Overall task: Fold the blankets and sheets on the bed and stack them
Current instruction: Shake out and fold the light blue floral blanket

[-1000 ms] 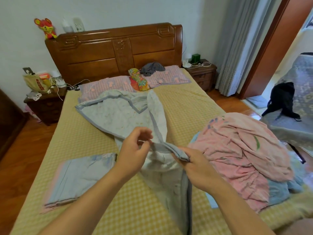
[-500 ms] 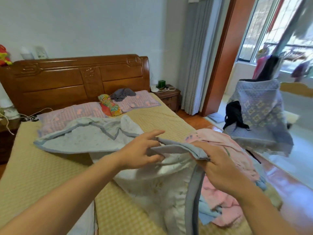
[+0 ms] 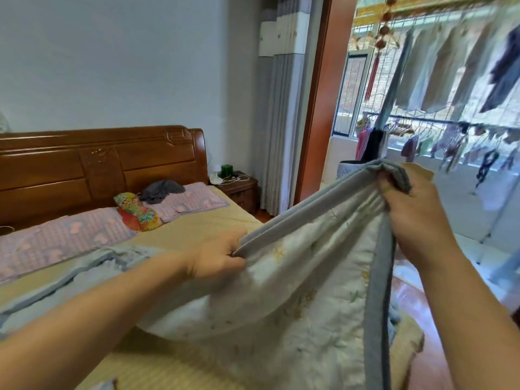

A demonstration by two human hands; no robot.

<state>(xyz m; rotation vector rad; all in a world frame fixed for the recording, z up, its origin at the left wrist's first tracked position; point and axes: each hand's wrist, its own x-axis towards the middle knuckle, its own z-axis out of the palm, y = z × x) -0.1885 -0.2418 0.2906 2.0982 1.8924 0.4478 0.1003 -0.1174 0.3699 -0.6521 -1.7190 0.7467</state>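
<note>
A white floral blanket (image 3: 298, 291) with a grey-blue border hangs lifted between my hands above the bed (image 3: 197, 223). My right hand (image 3: 413, 218) grips a bunched corner of the border, raised high at the right. My left hand (image 3: 219, 257) pinches the same border lower, near the middle. The border runs taut between the two hands. The blanket's far end trails down on the mattress at the left. The pink blanket and the folded sheet are hidden or out of frame.
Two purple pillows (image 3: 56, 240) lie by the wooden headboard (image 3: 98, 161), with a colourful cushion (image 3: 138, 211) and a grey cloth (image 3: 161, 190) between them. A nightstand (image 3: 239, 187) stands at the bed's right. Beyond a doorway hangs laundry (image 3: 439, 80) on racks.
My right hand rose up and to the right with the blanket corner, pulling the border taut. My left hand slid along the edge. The view swung upward and right.
</note>
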